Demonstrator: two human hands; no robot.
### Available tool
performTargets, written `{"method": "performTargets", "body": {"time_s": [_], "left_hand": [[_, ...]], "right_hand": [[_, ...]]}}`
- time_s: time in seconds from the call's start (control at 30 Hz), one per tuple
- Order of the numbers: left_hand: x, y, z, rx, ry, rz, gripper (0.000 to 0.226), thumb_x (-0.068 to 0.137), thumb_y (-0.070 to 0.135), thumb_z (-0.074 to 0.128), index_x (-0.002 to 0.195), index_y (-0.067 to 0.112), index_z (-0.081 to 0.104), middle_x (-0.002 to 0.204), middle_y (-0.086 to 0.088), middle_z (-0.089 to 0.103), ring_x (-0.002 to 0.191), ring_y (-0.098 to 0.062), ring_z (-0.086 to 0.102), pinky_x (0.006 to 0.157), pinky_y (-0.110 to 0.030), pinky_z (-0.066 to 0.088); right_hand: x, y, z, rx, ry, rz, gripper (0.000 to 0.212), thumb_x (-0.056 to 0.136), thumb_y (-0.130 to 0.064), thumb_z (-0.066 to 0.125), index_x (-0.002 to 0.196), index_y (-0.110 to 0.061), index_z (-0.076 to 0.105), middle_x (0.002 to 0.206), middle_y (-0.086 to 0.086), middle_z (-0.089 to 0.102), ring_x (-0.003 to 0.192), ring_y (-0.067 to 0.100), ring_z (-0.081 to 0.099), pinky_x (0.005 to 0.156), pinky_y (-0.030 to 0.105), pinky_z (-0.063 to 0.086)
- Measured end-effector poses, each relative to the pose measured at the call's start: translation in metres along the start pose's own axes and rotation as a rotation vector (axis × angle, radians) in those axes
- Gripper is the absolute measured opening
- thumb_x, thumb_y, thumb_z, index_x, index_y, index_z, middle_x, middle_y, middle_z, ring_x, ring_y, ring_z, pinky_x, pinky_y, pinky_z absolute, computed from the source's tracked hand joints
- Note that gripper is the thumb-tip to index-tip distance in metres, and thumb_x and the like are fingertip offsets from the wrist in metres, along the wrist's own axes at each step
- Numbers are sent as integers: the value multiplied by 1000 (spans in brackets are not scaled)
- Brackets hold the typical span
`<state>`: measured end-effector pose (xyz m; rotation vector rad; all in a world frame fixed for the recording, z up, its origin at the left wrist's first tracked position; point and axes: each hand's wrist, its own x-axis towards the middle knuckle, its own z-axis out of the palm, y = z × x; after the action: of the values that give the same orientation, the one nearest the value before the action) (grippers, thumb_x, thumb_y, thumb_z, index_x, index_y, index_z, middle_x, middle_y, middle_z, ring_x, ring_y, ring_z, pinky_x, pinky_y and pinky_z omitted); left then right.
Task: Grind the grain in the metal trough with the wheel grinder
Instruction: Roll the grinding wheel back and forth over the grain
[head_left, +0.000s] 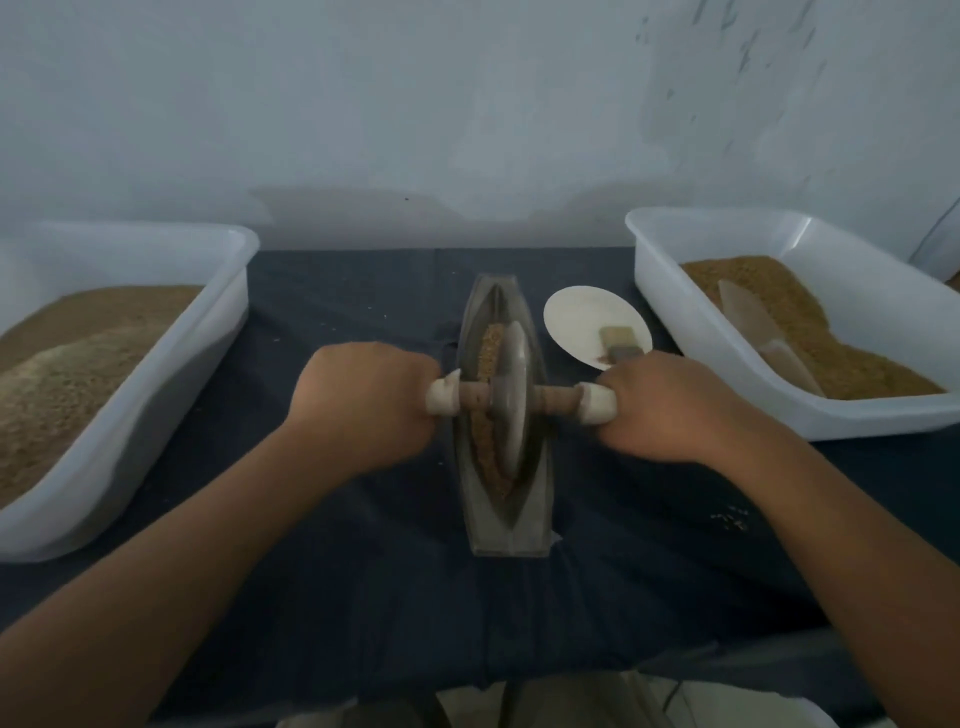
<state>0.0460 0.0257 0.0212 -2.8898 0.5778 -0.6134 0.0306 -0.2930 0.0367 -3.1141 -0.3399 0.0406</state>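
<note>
One wheel grinder (511, 395) is gripped at both ends in one metal trough (506, 525).
Its axle ends are clasped by the curled left hand (363, 405) and right hand (670, 410). The wheel is stood upright in the grain (491, 343), mid-trough, on the bench (363, 571) between two white tubs (156, 374) (670, 296), with one plate (582, 317) beside.

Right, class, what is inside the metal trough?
Brown grain lies along the trough, and the wheel grinder stands in it, held by the left hand and right hand. The floor beneath grain and wheel is hidden.
</note>
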Motion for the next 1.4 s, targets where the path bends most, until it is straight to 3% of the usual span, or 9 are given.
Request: {"method": "performTargets", "body": {"time_s": [0.13, 0.4, 0.53, 0.73, 0.93, 1.07, 1.17, 1.3, 1.4], "left_hand": [[10, -5, 14, -83, -70, -97, 36, 88, 56, 48, 64, 29, 49, 57, 10, 51, 51, -15, 50, 51, -27, 35], [77, -2, 21, -117, -116, -236, 35, 89, 50, 53, 65, 25, 58, 64, 6, 56, 54, -18, 51, 56, -29, 42], [21, -2, 14, -110, -100, -135, 34, 86, 52, 49, 63, 28, 52, 58, 10, 49, 51, -16, 48, 53, -28, 37], [-12, 0, 10, -20, -3, -95, 40, 90, 58, 47, 62, 30, 45, 50, 11, 42, 42, -10, 36, 46, -23, 20], [74, 6, 12, 29, -58, -165, 27, 88, 41, 61, 71, 25, 47, 62, 8, 42, 60, -25, 54, 57, -32, 37], [71, 4, 8, -29, -109, -174, 16, 88, 38, 59, 79, 26, 59, 67, 6, 49, 62, -23, 55, 60, -33, 42], [35, -1, 10, -57, -113, -102, 24, 84, 44, 57, 69, 28, 47, 63, 9, 46, 60, -23, 57, 58, -31, 40], [-2, 1, 1, 71, 130, 36, 59, 71, 45, 72, 63, 32, 14, 49, 14, 21, 39, -8, 14, 48, -19, 12], [19, -1, 10, 79, 86, 11, 51, 75, 43, 67, 63, 31, 19, 52, 12, 25, 41, -16, 24, 49, -22, 20]], "right_hand": [[22, -8, -7, -63, 61, 35, 30, 75, -58, 50, 63, -33, 61, 61, -9, 59, 54, 9, 56, 48, 27, 37], [90, -13, -25, -166, 68, 148, 10, 84, -39, 61, 79, -30, 63, 81, -3, 66, 74, 20, 62, 72, 36, 56], [36, -12, -22, -87, -43, 55, 17, 82, -41, 63, 70, -30, 65, 68, -8, 66, 62, 13, 63, 56, 32, 50], [14, -10, -8, -129, 66, 13, 29, 81, -56, 54, 62, -34, 59, 56, -9, 56, 50, 7, 54, 45, 26, 33], [83, -2, -4, -72, 67, 226, 18, 87, -42, 59, 75, -31, 65, 76, -6, 65, 68, 16, 60, 67, 38, 57], [82, -6, -11, -107, 83, 207, 14, 85, -38, 61, 74, -29, 64, 75, -5, 64, 67, 17, 58, 67, 37, 55], [43, -7, -9, -126, 42, 122, 17, 81, -42, 61, 68, -31, 61, 66, -8, 61, 59, 13, 59, 55, 31, 47], [0, -5, 4, -46, 66, 40, 20, 73, -54, 59, 66, -36, 56, 62, -11, 57, 54, 5, 54, 47, 26, 39], [15, -7, 13, -60, 194, 86, 32, 87, -60, 54, 67, -36, 51, 63, -11, 54, 56, 9, 53, 51, 28, 41]]}}
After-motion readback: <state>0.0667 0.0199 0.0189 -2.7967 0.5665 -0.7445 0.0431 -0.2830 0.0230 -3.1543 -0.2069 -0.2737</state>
